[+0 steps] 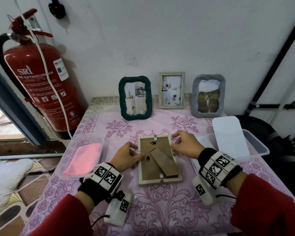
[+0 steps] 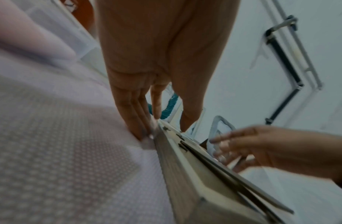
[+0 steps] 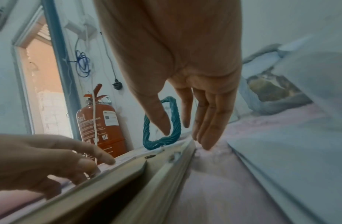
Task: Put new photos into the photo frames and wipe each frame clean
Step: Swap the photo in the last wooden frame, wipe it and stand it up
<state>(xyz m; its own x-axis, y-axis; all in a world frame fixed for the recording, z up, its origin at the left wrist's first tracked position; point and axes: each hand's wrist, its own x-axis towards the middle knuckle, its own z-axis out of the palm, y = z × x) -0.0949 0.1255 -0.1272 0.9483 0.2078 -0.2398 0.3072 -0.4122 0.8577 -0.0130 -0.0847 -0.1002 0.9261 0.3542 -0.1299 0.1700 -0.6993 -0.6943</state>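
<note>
On the pink floral tablecloth (image 1: 160, 210) a wooden frame (image 1: 158, 160) lies face-down between both hands. Left hand (image 1: 128, 157) rests its thumb on the backing, fingers relaxed at the edge; right hand (image 1: 184, 145) hovers, fingers loosely spread, gripping nothing. Behind, a red extinguisher (image 1: 41, 82) reads "SRI FIRE EXTINGUISHER".

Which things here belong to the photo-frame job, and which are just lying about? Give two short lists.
Belong to the job:
- face-down wooden frame, left hand and right hand at its sides
- green rope frame
- pale wooden frame
- grey frame
- pink cloth in a clear tub

Lying about:
- fire extinguisher
- white cable
</note>
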